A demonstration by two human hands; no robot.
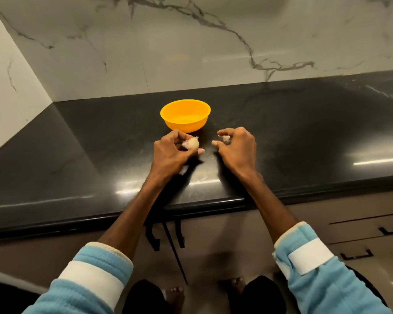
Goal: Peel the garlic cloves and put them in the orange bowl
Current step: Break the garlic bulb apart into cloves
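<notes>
Head view, looking down. The left hand (173,150) rests on the dark table (304,132), and its fingers (199,151) curl round a pale garlic piece (191,143), gripping it between thumb and fingertips. Part of this garlic piece is covered by the fingers, so it cannot be told whether it is a single clove or several, nor how much skin is on it.

The right hand (236,147), just beside the left and apart from it, pinches a smaller garlic piece (225,138) under curled fingers. Only a small whitish part shows, and clove cannot be told from loose skin.

The orange bowl (184,126) stands upright on the table just beyond the left hand, near both hands and touching neither. Its near inner wall is hidden by the rim.

A white scrap (183,169) lies on the table at the left wrist, partly covered by the wrist. It is too small to identify.

The marble wall (191,41) rises behind the table. Blue sleeves (95,273) with white bands are cut off at the lower edge. Cabinet drawers (361,227) and bare feet (174,295) show below the table edge, dim and partly cut off.
</notes>
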